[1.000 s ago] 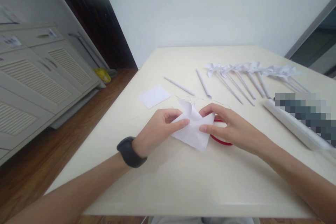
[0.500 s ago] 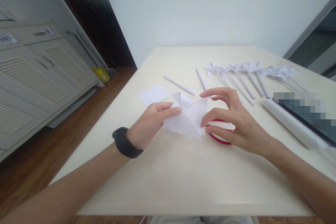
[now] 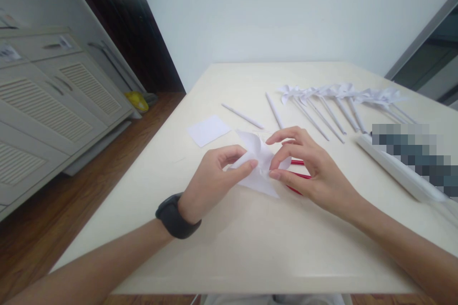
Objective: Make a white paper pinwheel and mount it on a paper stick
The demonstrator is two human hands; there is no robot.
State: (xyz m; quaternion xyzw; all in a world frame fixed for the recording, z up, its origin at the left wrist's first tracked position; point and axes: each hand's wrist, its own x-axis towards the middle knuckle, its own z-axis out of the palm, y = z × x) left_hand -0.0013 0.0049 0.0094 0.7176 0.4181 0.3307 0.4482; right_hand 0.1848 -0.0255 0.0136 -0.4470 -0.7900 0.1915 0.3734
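A white paper pinwheel [image 3: 258, 185] with its blades partly folded is held between both hands, above the table. My left hand [image 3: 227, 171], a black band on its wrist, pinches it from the left, thumb over the middle. From the right, my right hand [image 3: 304, 162] closes thumb and index finger on a paper corner bent toward the centre. Red-handled scissors [image 3: 295, 189] lie under the right hand, mostly covered by it. Beyond the left hand rests a flat white paper square [image 3: 209, 130].
Two rolled paper sticks [image 3: 242, 116] lie behind the hands. Several finished pinwheels [image 3: 322, 91] on sticks line the back right. A white roll [image 3: 393, 169] lies at the right beside a dark, blurred-out object [image 3: 418, 157]. The table's front edge [image 3: 265, 286] is close to me.
My right hand has moved left, bringing a paper corner in toward the middle. The left hand has shifted slightly right and the paper has turned. More of the flat square shows.
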